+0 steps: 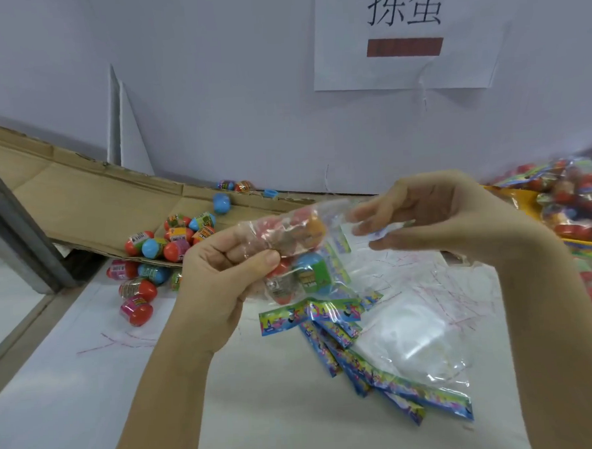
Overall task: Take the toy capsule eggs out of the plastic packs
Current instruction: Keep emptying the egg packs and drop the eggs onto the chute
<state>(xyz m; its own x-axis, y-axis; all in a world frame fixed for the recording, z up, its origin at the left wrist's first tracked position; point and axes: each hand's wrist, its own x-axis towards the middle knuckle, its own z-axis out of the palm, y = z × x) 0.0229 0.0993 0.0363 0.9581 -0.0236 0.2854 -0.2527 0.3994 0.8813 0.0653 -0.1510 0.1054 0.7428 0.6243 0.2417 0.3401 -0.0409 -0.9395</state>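
Head view: loose eggs (158, 248) beside cardboard (91, 200).

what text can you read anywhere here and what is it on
"拣蛋": large black characters on the white paper sign on the wall.
Red bar under them: any text is too blurred to read.
Labels on the loose eggs: too small to read.
Printed strips on the empty packs: too blurred to read.

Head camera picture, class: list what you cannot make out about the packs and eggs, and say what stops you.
- Plastic pack in the left hand: egg count unclear, crinkled film and fingers cover them.
- Right hand: fingertips blurred, grip on the film unclear.
- Pile of full packs: blurred, cut by the right edge.
- Loose eggs: labels too small to read.
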